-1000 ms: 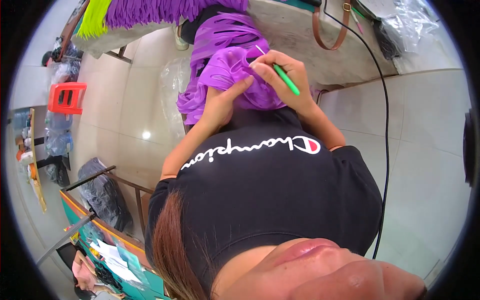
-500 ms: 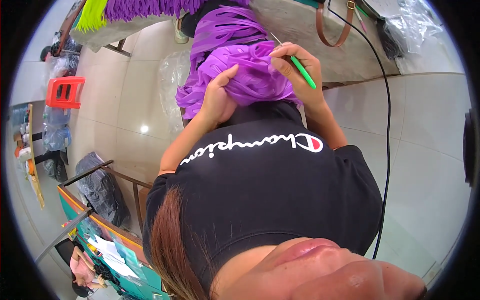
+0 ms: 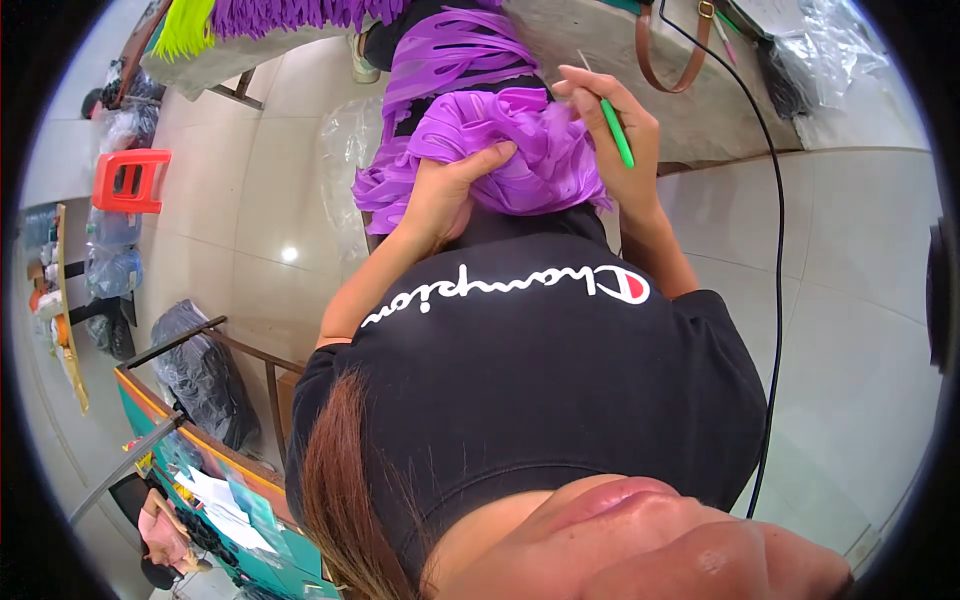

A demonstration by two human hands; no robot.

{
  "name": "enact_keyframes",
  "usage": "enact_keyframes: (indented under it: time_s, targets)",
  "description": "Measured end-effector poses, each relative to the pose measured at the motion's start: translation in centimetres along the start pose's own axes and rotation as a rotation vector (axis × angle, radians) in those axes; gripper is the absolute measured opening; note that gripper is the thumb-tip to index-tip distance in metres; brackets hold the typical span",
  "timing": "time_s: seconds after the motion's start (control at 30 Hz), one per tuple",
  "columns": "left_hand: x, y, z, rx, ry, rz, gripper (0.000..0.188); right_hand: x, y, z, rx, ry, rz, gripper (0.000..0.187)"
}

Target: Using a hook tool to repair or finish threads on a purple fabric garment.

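Note:
Glossy purple strappy fabric (image 3: pixel 530 165) lies bunched across my lap, with long slits and loops along it. My left hand (image 3: pixel 450 195) grips the near left side of the bunch, its thumb on top and the other fingers tucked under, mostly hidden. Just off the bunch's right side, my right hand (image 3: pixel 625 135) holds a slim green-handled tool (image 3: pixel 617 135) with a thin metal tip. The handle lies along the palm and the tip points up past the fingertips. Whether the tip is a hook or a blade is too small to tell.
A grey-covered table (image 3: pixel 600 60) stands ahead, with purple strips (image 3: pixel 290 15) and lime-green strips (image 3: pixel 184 28) at its far left. A brown strap (image 3: pixel 672 80) and a black cable (image 3: pixel 779 260) hang at right. A red stool (image 3: pixel 131 181) and another person (image 3: pixel 165 530) are leftward.
My right hand has moved a little up and to the right with the tool, away from the fabric. The left thumb has shifted right over the bunch, which has turned slightly.

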State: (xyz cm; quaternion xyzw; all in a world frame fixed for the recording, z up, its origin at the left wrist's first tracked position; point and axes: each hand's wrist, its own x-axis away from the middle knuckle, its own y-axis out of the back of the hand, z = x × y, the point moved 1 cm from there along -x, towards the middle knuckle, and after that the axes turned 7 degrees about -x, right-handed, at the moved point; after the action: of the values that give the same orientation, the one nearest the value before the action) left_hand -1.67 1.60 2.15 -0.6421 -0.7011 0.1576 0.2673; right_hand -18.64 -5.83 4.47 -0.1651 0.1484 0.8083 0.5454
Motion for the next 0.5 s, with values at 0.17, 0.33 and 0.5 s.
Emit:
enact_keyframes:
  time_s: [0.17, 0.33, 0.5]
  targets:
    - [-0.1, 0.5, 0.1, 0.016, -0.003, 0.001, 0.039, 1.0, 0.4, 0.2, 0.025, 0.173, -0.015, 0.025]
    - [0.0, 0.0, -0.2, 0.044, 0.011, -0.016, 0.037, 2.0, -0.8, -0.6, -0.194, 0.063, 0.127, 0.018]
    - [-0.2, 0.2, 0.0, 0.047, 0.041, -0.084, 0.029, 2.2, -1.3, -1.5, -0.226, 0.003, 0.096, 0.010]
